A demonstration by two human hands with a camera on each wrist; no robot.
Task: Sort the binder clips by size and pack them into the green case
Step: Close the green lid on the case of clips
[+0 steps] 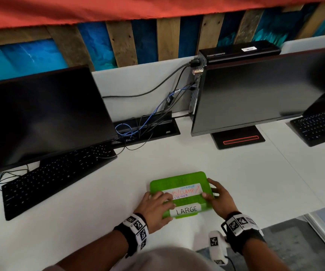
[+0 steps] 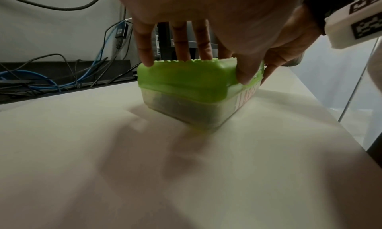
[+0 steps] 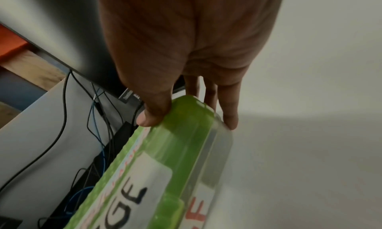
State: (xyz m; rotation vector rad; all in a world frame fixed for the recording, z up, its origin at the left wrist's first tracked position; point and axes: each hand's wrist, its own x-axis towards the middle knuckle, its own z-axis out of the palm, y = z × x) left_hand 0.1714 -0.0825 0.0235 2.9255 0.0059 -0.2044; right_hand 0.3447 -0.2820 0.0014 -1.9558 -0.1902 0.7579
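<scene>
Wrist bands: black straps carrying white blocks with printed black-and-white square markers sit on both forearms, nearest the head camera; left band (image 1: pixel 136 229), right band (image 1: pixel 240 224).
Left hand (image 1: pixel 154 209): rests on the left end of the lid of the case. The fingers (image 2: pixel 203 41) lie extended across the lid top, and the thumb wraps down over the near edge of the lid, so the hand grips that end.
Right hand (image 1: pixel 219 200): grips the right end of the same case. The thumb (image 3: pixel 154 113) presses on the lid top, and the remaining fingers reach down the outer side wall.
Green case (image 1: pixel 179 181): rectangular translucent green plastic box with a textured lid and a paler, clear lower half. It stands flat on the counter, lid seated on the base, held between both hands.
Labels: a white strip reading "LARGE" (image 1: pixel 186 210) lies on the near part of the lid; a second white label with coloured handwriting (image 1: pixel 187 190) lies above it, partly covered by the left hand. Red lettering shows on the clear side wall, not fully legible.
Contents: dark shapes show through the clear lower half in the left wrist view; they cannot be identified.
Counter (image 1: pixel 99 202): plain white surface carrying the case.
Left background: black monitor (image 1: pixel 40 114) with a black keyboard (image 1: pixel 56 175) before it.
Right background: second black monitor (image 1: pixel 255 90) on a black stand, further black keyboard (image 1: pixel 322 124) at the far right.
Cables: black and blue leads (image 1: pixel 138 126) run into a black tray between the monitors.
</scene>
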